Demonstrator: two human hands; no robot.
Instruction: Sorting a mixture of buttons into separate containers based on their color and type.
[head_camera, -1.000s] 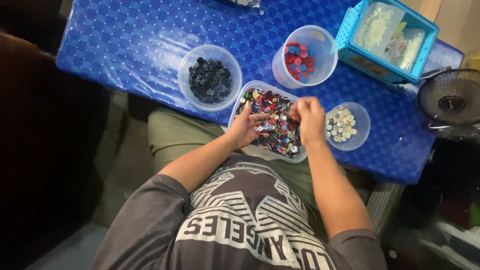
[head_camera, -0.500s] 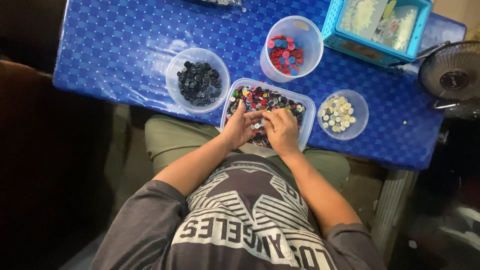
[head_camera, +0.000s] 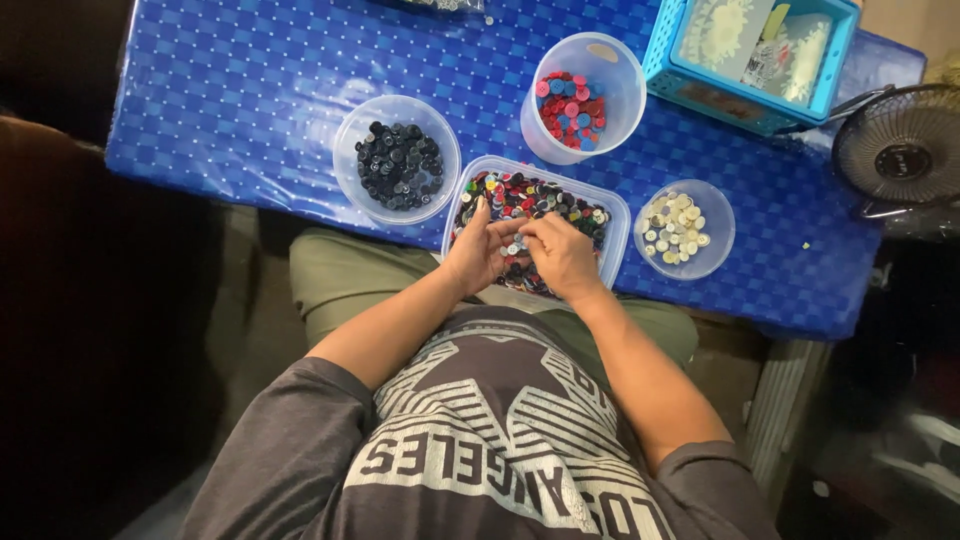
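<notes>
Picking through the mixed-button tray (head_camera: 610, 215) at the table's (head_camera: 230, 110) near edge. My left hand (head_camera: 478, 252) and right hand (head_camera: 562, 255) sit over it, fingertips meeting on small buttons (head_camera: 513, 246); can't tell how tight the pinch is. Black-button bowl (head_camera: 397, 160) to the left, pale-button bowl (head_camera: 683, 228) right, red-blue tub (head_camera: 583, 98) behind. Blue basket (head_camera: 750, 55) and fan (head_camera: 900, 150) further out.

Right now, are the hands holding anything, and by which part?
Both hands, left hand and right hand, meet over the tray of mixed buttons, fingertips pinched together; whether a button is gripped is too small to tell.
</notes>
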